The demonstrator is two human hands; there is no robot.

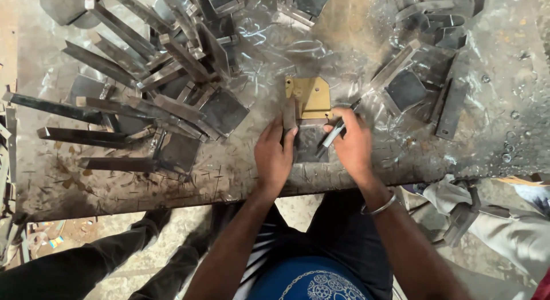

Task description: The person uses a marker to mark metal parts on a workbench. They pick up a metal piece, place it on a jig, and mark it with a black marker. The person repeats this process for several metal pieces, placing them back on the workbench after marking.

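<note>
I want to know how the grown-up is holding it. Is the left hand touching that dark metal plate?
Touching. In the head view, the left hand lies flat with its fingers pressed on the edge of the dark metal plate, no gap between them.

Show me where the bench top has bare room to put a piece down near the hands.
Bare bench runs along the near edge, left of the left hand, below the big pile of steel brackets. Another bare strip lies between the yellow plate and the right-hand pile. The far left is crowded.
</note>
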